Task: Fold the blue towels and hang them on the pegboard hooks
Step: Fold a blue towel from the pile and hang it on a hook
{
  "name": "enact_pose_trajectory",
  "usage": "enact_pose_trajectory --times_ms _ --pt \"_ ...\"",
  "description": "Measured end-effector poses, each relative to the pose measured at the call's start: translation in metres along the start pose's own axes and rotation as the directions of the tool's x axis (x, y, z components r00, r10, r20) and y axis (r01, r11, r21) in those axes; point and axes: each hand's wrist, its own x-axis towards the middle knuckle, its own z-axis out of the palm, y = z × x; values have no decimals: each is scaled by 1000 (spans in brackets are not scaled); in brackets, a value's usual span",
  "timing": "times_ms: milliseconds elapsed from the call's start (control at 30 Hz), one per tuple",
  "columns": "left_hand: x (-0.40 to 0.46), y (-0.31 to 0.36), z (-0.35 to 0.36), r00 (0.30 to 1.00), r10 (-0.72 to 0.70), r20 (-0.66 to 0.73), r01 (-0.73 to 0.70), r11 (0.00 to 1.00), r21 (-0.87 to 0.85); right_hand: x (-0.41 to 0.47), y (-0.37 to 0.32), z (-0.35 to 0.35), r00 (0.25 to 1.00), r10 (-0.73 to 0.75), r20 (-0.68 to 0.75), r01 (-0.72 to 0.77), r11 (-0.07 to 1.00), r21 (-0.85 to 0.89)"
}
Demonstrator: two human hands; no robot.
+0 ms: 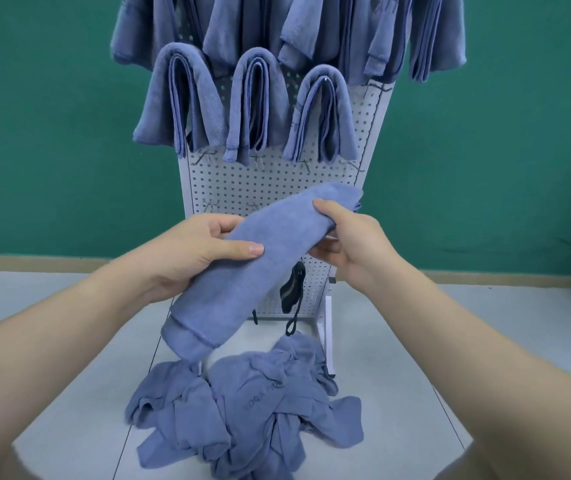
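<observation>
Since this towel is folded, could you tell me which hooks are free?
The white pegboard has bare hooks below the three hung folded blue towels, above the blue towel in hand. The upper rows are crowded.

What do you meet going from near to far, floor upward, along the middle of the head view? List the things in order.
Heap of unfolded towels → folded towel held by left hand and right hand → empty hooks → hung towels.
</observation>
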Motion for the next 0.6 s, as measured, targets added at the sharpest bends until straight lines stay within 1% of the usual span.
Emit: enact_pose_trajectory --times_ms 100,167,200,233,267,300,333,367,400,433,500,533,600 --pt "-1 3 -6 999 34 39 -32 998 -46 -2 2 -2 999 36 25 -36 999 11" --pt "-1 8 -9 996 72 46 -68 995 -78 -1 5 -3 999 23 29 -22 999 -49" --pt "-2 10 -10 995 90 51 -85 992 -88 0 7 -4 1000 -19 12 21 990 -140" --pt "-2 13 -11 993 106 56 -100 990 -97 -1 8 -4 994 -107 -15 99 958 -270" --pt "-2 15 -13 991 120 58 -114 988 -107 -3 8 -5 971 -240 -14 216 893 -394" --pt "-2 17 -15 990 132 59 -124 986 -115 -7 7 -6 924 -380 46 356 806 -472" --pt "-2 18 -18 989 139 56 -132 983 -125 -11 5 -6 856 -495 150 497 707 -503" --pt "-2 19 -19 988 146 55 -137 982 -131 -16 3 -7 779 -566 271 615 603 -508" --pt "-1 19 -21 986 153 62 -143 981 -132 -19 3 -7 708 -594 383 698 506 -506" --pt "-1 19 -22 983 162 85 -150 980 -129 -23 4 -7 648 -598 471 755 423 -501" --pt "-1 18 -22 975 167 145 -150 982 -118 -24 12 -2 557 -606 568 820 292 -493" --pt "0 17 -20 973 164 161 -147 983 -113 -25 16 1 529 -617 582 835 258 -486" --pt "1 16 -17 971 159 179 -140 983 -117 -24 22 6 518 -645 562 839 257 -479"
